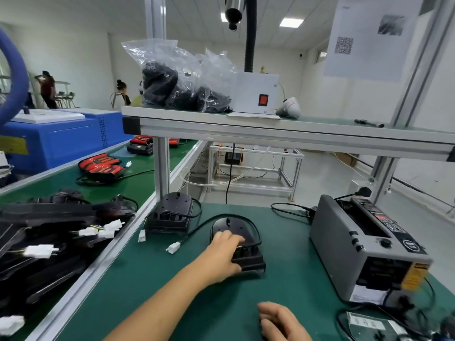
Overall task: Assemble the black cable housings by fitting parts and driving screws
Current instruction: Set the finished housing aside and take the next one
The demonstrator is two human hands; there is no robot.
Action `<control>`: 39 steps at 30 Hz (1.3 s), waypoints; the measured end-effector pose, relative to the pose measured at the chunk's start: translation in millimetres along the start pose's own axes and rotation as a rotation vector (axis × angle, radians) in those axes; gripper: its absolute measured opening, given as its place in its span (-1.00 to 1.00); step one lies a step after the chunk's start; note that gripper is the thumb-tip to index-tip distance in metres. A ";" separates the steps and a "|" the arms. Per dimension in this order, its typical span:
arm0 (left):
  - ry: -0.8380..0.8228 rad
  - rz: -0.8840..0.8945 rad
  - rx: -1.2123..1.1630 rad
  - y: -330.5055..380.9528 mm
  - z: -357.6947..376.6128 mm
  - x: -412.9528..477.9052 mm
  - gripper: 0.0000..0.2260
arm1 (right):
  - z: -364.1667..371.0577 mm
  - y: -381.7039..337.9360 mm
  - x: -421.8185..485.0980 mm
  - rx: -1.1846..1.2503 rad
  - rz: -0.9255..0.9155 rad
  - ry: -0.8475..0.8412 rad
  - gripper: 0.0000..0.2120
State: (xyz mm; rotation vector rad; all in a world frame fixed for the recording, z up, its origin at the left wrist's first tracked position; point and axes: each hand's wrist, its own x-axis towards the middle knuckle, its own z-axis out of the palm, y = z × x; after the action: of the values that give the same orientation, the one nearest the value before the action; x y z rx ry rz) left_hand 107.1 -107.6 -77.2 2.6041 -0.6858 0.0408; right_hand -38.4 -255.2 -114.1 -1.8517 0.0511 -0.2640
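The scene is being taken in by a single wide-angle camera worn on the head, which is being pointed forward and down across the green counter (147, 267). The hands are being caught at close range (the right hand (280, 321) at the bottom edge, the left hand (225, 252) farther out on a black housing (251, 260)). The overhead shelf (270, 129) and the room behind are being included above.

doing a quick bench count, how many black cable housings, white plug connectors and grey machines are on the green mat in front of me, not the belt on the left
black plastic cable housings: 2
white plastic plug connectors: 2
grey box-shaped machine: 1
total: 5
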 end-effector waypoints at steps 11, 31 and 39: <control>0.037 0.153 -0.066 25.0 12.9 -91.3 -0.42 | -13.6 -10.7 1.0 0.146 0.229 0.094 -0.69; 0.192 0.038 -0.186 56.0 30.3 -160.9 -0.46 | -54.3 -3.7 -22.0 -0.126 0.152 -0.101 -0.88; 0.227 0.083 -0.249 47.6 32.6 -168.3 -0.69 | -54.2 -6.2 -44.1 -0.232 0.094 -0.172 -0.84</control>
State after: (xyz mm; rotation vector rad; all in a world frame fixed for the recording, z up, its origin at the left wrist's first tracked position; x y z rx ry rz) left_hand -65.7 -80.9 -110.3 2.2881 -0.6701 0.2561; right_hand -93.2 -296.9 -100.5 -2.0897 0.0516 -0.0325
